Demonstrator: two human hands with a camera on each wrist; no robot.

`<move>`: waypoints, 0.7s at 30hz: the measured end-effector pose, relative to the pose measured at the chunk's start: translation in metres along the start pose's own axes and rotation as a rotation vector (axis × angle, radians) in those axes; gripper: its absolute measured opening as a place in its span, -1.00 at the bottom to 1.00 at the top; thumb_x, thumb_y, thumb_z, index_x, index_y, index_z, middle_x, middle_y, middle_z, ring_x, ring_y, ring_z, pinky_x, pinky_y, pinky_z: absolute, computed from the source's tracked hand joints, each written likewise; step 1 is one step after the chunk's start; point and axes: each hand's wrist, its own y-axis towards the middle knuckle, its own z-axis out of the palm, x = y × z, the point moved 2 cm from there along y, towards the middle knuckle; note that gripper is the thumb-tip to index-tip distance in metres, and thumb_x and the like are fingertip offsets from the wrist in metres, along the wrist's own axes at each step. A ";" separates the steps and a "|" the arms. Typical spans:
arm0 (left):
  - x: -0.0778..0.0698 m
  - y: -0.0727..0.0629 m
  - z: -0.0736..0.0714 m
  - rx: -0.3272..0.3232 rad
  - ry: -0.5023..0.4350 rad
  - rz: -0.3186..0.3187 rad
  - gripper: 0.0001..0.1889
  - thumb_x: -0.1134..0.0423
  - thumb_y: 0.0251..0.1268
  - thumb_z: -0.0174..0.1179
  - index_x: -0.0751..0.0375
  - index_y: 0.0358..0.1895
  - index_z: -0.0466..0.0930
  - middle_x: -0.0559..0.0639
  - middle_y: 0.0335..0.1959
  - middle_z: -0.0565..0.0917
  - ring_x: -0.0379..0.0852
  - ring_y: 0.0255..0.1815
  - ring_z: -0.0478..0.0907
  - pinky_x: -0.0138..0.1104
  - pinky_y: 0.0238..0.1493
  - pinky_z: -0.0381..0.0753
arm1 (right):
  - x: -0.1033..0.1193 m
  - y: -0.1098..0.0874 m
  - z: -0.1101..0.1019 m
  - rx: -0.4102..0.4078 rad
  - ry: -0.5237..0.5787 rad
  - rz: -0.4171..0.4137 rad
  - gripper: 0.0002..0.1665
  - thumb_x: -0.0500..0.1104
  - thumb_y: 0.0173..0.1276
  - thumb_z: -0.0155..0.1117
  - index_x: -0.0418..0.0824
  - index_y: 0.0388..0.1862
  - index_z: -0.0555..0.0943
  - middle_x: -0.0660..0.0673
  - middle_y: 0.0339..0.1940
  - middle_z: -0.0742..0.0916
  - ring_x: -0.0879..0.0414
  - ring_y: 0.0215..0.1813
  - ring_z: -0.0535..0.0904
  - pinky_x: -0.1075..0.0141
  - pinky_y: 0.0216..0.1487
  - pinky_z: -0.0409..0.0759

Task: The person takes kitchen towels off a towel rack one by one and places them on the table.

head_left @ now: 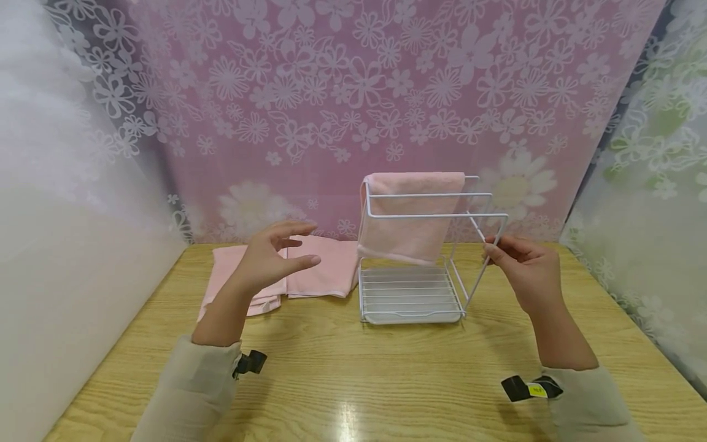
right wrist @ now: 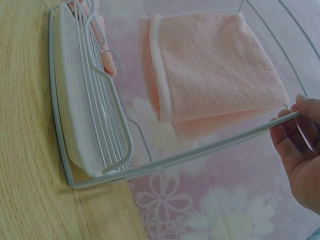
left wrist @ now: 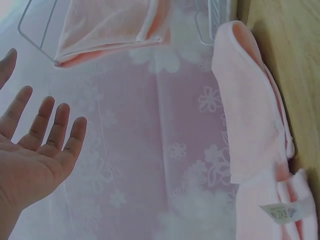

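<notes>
A white wire rack [head_left: 439,216] stands on the table, with a pink towel [head_left: 414,221] draped over its rearmost top bar. My right hand [head_left: 527,270] pinches the slanted right-side bar of the rack between thumb and fingers; the right wrist view shows the same grip by the hand [right wrist: 302,150]. To the left of the rack my left hand [head_left: 267,261] is raised, fingers spread apart from the thumb, holding nothing. Below and behind it lie two folded pink towels, the left one [head_left: 226,267] and the right one [head_left: 326,270]. In the left wrist view a tag [left wrist: 282,212] shows on a towel.
A white tray [head_left: 411,318] sits under the wire shelf at the rack's base. The wooden table [head_left: 353,380] runs up to a pink flowered curtain [head_left: 331,123] at the back. A white sheet [head_left: 83,245] closes off the left, a flowered one [head_left: 657,245] the right.
</notes>
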 end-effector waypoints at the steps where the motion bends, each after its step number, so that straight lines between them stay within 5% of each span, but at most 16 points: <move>1: -0.001 0.003 0.001 0.004 0.003 0.004 -0.44 0.38 0.06 0.46 0.25 0.21 0.58 0.08 0.20 0.53 0.02 0.22 0.45 -0.09 0.21 0.48 | 0.000 0.000 0.000 -0.001 0.001 0.001 -0.77 -0.47 0.28 0.29 -0.59 -0.10 0.65 -0.07 -0.30 0.77 0.14 -0.35 0.69 0.39 -0.26 0.67; 9: -0.012 0.021 0.009 0.033 0.003 0.002 -0.44 0.34 0.06 0.48 0.20 0.22 0.59 0.08 0.19 0.55 0.00 0.16 0.49 -0.11 0.20 0.50 | -0.001 0.000 0.000 0.001 -0.003 0.004 -0.70 -0.46 0.27 0.30 -0.70 -0.09 0.58 -0.06 -0.32 0.77 0.15 -0.37 0.69 0.40 -0.27 0.67; 21: -0.031 0.051 0.012 0.037 0.030 0.029 -0.46 0.33 0.04 0.49 0.21 0.17 0.62 0.08 0.14 0.58 -0.01 0.13 0.50 -0.16 0.15 0.52 | 0.008 0.000 0.000 0.042 0.104 0.020 -0.71 -0.50 0.28 0.26 -0.52 -0.01 0.64 -0.14 -0.16 0.78 0.12 -0.29 0.72 0.33 -0.26 0.69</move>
